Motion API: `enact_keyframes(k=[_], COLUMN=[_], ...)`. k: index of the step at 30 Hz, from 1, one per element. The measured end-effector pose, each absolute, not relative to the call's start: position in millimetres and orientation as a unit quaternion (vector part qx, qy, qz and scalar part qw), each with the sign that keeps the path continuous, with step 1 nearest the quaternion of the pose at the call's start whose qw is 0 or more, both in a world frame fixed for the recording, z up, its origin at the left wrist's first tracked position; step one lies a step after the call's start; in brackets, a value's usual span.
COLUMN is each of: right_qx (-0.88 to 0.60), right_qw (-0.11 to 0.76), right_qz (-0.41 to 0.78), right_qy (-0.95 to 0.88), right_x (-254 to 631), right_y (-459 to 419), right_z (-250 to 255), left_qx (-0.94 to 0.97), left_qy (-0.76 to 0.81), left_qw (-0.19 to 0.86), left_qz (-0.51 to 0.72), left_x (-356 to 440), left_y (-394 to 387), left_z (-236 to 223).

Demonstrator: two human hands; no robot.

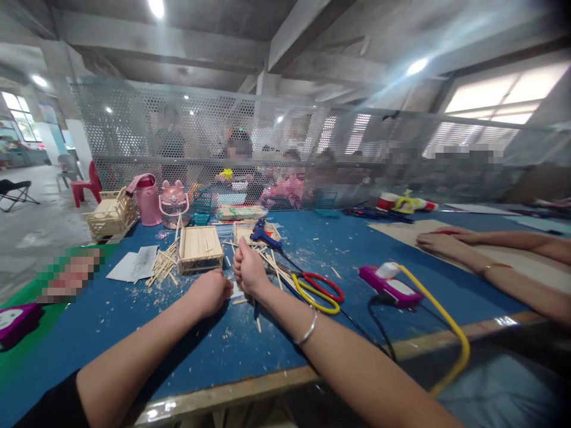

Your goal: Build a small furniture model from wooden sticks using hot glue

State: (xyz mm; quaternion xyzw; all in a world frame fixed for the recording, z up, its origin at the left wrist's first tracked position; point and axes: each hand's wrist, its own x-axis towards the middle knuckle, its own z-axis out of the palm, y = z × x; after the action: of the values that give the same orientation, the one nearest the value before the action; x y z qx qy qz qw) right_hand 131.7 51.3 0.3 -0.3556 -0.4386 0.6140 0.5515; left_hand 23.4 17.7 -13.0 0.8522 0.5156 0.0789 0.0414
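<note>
My left hand is curled closed just above the blue table, its fingertips close to a small white piece. Beside it, my right hand is closed with the thumb up; whatever its fingers hold is hidden. Behind my left hand stands a small frame of wooden sticks, with loose sticks to its left. A blue glue gun lies past my right hand, over another stick piece. Scissors with red and yellow handles lie by my right wrist.
A purple power strip with a plug and a yellow cable lies to the right. Beyond it, another person's hands rest on brown board. A pink flask, a clear-and-pink bottle and a stick-built model stand at the back left.
</note>
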Motion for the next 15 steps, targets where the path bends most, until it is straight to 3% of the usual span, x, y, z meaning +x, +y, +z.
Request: enact_keyframes(k=[10, 15], right_qx=[-0.362, -0.368], right_qw=[0.570, 0.539], right_qz=[0.569, 0.588], right_qy=[-0.469, -0.478], right_x=[128.2, 128.6], right_y=[53.5, 55.2], right_z=[-3.0, -2.0], left_qx=[0.851, 0.846], left_qy=[0.522, 0.530], left_qw=[0.020, 0.009], left_qz=[0.063, 0.055], left_x=[25.0, 24.3], left_y=[14.4, 13.2], left_z=[-8.9, -8.0])
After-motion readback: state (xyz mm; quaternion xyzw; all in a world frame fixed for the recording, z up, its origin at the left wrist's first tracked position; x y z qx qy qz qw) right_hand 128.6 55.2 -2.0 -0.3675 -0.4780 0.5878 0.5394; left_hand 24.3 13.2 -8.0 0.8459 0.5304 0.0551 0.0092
